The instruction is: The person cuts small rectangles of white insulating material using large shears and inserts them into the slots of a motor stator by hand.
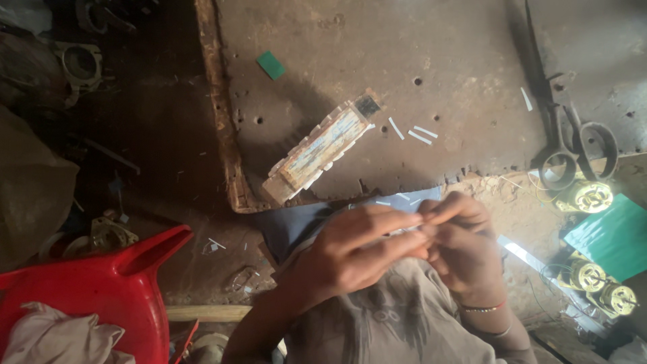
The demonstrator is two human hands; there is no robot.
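Where fingers overlap, held item hidden | left hand (357,253) | right hand (458,246)

Scissors (578,149), red basin (101,290), green card (271,65)

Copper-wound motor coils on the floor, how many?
3. One coil just below the scissors, two more, and, side by side under the green sheet. Clutter at lower right may hide others.

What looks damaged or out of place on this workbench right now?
The bench top is worn: its left edge is chipped and splintered, and the front edge near the scissors has crumbled. Small white strips lie scattered beside the wooden block, which sits askew. Both hands work close together below.
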